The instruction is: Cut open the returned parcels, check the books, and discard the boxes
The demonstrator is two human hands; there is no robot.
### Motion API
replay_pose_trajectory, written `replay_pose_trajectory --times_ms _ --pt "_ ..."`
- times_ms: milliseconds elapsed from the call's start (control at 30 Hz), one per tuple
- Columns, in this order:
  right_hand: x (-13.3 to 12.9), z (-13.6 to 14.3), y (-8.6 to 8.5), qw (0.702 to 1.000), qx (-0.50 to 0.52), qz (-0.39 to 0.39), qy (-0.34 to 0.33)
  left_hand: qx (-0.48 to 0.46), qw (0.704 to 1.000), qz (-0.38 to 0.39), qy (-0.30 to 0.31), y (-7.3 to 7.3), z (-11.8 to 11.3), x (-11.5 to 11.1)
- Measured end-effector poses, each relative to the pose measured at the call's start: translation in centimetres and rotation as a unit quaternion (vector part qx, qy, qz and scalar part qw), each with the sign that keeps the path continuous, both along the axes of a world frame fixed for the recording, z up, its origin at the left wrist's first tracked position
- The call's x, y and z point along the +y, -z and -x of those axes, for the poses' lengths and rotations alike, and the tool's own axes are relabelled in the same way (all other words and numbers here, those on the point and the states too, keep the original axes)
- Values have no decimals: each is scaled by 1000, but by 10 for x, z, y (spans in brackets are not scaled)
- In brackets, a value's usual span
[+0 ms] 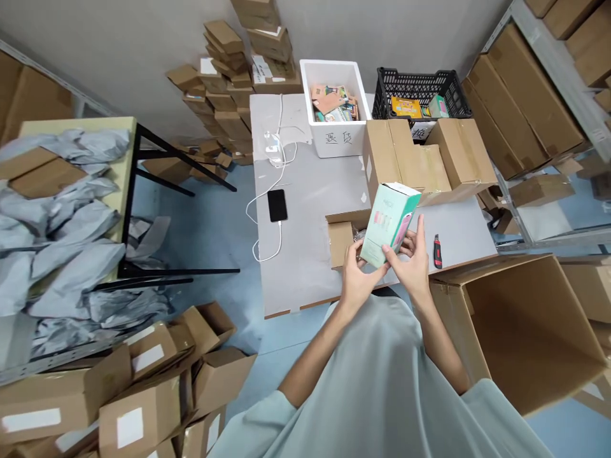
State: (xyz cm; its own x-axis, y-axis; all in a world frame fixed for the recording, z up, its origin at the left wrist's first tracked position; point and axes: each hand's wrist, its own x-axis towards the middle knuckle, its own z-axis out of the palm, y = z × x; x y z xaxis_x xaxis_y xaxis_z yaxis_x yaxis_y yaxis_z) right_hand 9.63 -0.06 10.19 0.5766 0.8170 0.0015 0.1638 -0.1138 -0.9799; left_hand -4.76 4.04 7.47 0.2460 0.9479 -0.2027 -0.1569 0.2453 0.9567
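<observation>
Between my hands, above the front of the table (305, 280), is a pale green product box (384, 222) with pink pictures on it, held tilted. My left hand (358, 273) grips its lower left edge. My right hand (411, 261) holds its lower right side, thumb on the front and index finger raised off it. Behind the product box lies an open cardboard box (340, 242), partly hidden, with something clear inside. A red and black utility knife (438, 251) lies on the table to the right of my right hand.
A phone (277, 205) on a white cable lies at left. Behind stand a white foam bin (338, 140), a black crate (405, 79) and closed cartons (461, 152). A big open carton (534, 331) stands at right. Grey parcels (71, 222) and piled boxes (143, 381) fill the left.
</observation>
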Motion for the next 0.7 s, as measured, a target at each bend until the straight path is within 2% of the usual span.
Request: replay_pose_trajectory --times_ms 67,133,200,267,400,467,600,700 --pt "-5 -4 5 1000 17 -1 11 -23 999 2 34 5 4 -4" --pt "-9 -12 11 998 55 -5 -5 -43 997 34 62 14 10 -4" --pt "-13 -23 17 997 77 -12 -27 -36 994 85 59 25 14 -3" --pt "-16 -32 22 997 57 -17 -43 -27 989 135 58 34 14 -1" --pt "-19 -48 32 993 -70 -51 -78 -96 963 218 126 39 1 5" --pt "-21 -58 39 979 -156 -81 -98 -133 953 237 134 37 -13 10" --pt "-25 -88 54 922 -336 -141 -130 -138 962 221 87 34 -49 18" --pt "-27 -112 62 894 -391 -160 -150 -118 976 179 39 31 -77 23"
